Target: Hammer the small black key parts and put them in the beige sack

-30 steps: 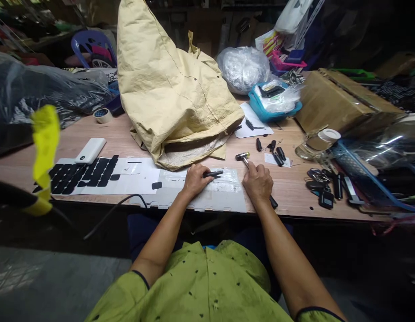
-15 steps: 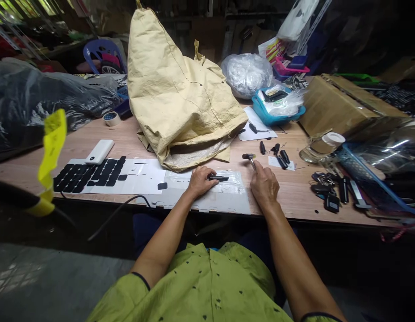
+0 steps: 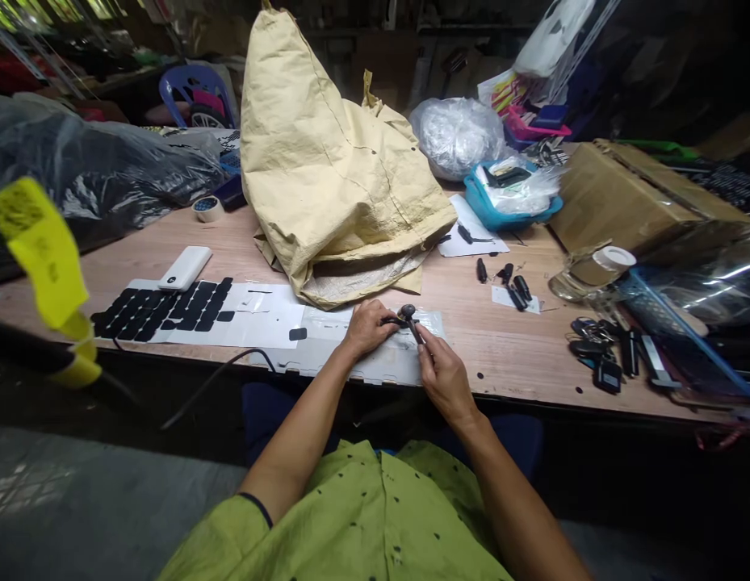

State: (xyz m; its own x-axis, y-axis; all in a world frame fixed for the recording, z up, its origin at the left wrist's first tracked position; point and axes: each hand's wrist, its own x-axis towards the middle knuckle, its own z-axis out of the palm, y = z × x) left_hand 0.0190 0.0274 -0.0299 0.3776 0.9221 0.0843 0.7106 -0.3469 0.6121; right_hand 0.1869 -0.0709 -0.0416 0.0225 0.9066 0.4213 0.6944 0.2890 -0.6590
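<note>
My left hand [image 3: 367, 328] rests on the clear plastic-covered sheet [image 3: 375, 365] at the table's front edge. Its fingers are closed on a slim black piece [image 3: 389, 320], whose exact kind is too small to make out. In my right hand [image 3: 448, 378] is a small hammer [image 3: 407, 311] with a rounded head, gripped by the handle. The hammer's head is at the black piece, just beside my left fingertips, and covers part of it. Whether the two touch, I cannot tell.
A large beige sack [image 3: 344, 177] stands behind my hands. To the left, a white power bank [image 3: 186, 268] lies by rows of black pads [image 3: 150, 311]. On the right are small black parts [image 3: 520, 289], a jar [image 3: 584, 274], key fobs [image 3: 596, 355] and a cardboard box [image 3: 622, 194].
My right hand has swung left with the hammer, bringing its head from beside the sheet to the black piece. My left hand keeps its hold. The view has shifted slightly.
</note>
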